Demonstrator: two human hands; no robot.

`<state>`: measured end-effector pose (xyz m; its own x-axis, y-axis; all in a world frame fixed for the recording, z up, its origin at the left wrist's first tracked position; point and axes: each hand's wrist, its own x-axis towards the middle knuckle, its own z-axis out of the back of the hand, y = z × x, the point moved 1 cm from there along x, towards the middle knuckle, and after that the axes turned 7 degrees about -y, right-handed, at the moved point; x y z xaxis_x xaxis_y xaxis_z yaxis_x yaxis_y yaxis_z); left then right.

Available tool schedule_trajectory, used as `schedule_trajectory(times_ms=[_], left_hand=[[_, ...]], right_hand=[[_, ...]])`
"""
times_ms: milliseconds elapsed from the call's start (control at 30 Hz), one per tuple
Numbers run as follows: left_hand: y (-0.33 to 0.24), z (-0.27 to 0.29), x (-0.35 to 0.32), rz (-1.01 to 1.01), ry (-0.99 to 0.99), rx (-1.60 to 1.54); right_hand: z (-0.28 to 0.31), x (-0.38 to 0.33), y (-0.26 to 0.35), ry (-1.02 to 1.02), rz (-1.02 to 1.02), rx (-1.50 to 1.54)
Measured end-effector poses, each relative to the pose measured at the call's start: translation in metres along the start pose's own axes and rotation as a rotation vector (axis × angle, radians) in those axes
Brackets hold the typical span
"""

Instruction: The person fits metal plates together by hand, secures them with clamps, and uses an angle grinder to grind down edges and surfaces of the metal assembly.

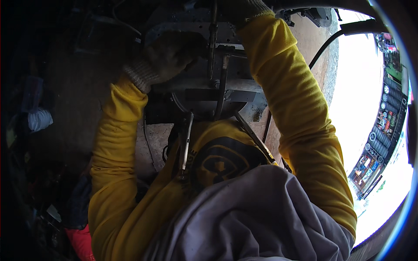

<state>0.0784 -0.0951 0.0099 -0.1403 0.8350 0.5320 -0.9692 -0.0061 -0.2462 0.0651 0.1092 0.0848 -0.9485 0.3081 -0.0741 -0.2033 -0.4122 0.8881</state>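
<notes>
Left hand in a grubby knit glove, fingers curled shut against the grey metal mechanism overhead. A thin metal rod runs down through it just beside that hand. Right hand is mostly cut off up top, so can't tell its fingers. Black cable off right.

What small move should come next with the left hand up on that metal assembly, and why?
Probably steady the grip first: the gloved left hand rests against the grey metal assembly beside the thin vertical rod, while the right hand is mostly hidden above.
</notes>
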Motion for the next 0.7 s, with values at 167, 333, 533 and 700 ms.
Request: schedule_trajectory(times_ms=[167, 333, 533, 700], left_hand=[[-0.001, 0.012, 0.008, 0.015, 0.097, -0.039], [-0.001, 0.009, 0.005, -0.024, 0.020, -0.064], [-0.003, 0.005, 0.008, -0.023, -0.053, -0.039], [-0.004, 0.009, 0.005, 0.044, 0.055, -0.041]], right_hand=[[0.001, 0.000, 0.001, 0.009, -0.013, 0.028], [0.000, 0.000, 0.002, 0.029, -0.024, 0.059], [0.008, -0.010, 0.014, 0.019, -0.168, 0.208], [-0.001, -0.006, 0.018, 0.073, -0.157, 0.123]])
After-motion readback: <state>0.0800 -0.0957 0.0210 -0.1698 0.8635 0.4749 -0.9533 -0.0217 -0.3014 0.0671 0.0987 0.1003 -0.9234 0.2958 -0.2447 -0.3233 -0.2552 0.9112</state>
